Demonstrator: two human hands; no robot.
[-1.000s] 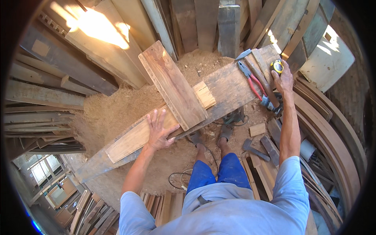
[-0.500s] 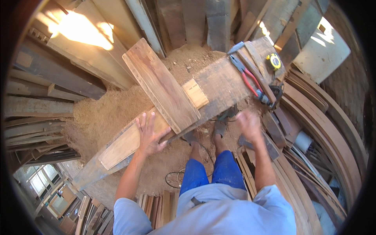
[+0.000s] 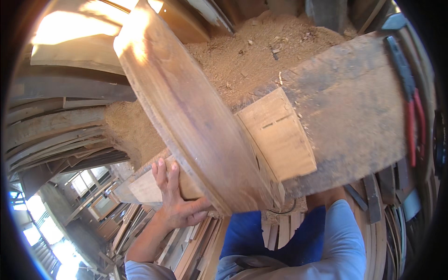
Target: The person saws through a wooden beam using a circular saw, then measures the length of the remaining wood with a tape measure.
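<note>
My left hand (image 3: 179,203) rests with its fingers spread on a pale wooden board (image 3: 144,189). One finger reaches to the near edge of a brown wooden plank (image 3: 196,121), where its tip meets the wood. That plank lies crosswise over the pale board and a long workbench top (image 3: 350,107). A short light wood block (image 3: 280,133) with two dark slots sits against the plank's right side. My right forearm (image 3: 326,197) passes beneath the bench's near edge, and the hand itself is hidden.
Red-handled pliers (image 3: 413,102) lie at the bench's right end. Sawdust (image 3: 261,51) covers the ground beyond the bench. Stacked boards (image 3: 70,126) lean at the left, and more timber strips (image 3: 196,238) lie near my legs.
My view has come much closer to the bench. My right hand, earlier visible above the bench's near side, has gone out of sight below it. My left hand stays on the pale board.
</note>
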